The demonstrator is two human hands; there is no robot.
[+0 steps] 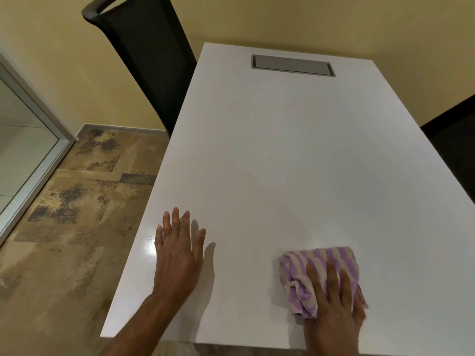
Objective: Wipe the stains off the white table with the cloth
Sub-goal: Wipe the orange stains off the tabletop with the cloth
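Cloth [318, 276], striped purple and cream, lies bunched at the near right of the white counter [282, 150], pinned under the right hand [334, 301]. Left hand [177, 255] rests flat, fingers spread, well apart. Black chair [146, 60] stands far left.

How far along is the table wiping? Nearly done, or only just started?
Hard to say. The white table shows no clear stains anywhere, so much may already be clean. In hand: the right hand presses the striped cloth flat near the front edge, while the left hand rests open on the surface. Left: perhaps the far end by the grey hatch.
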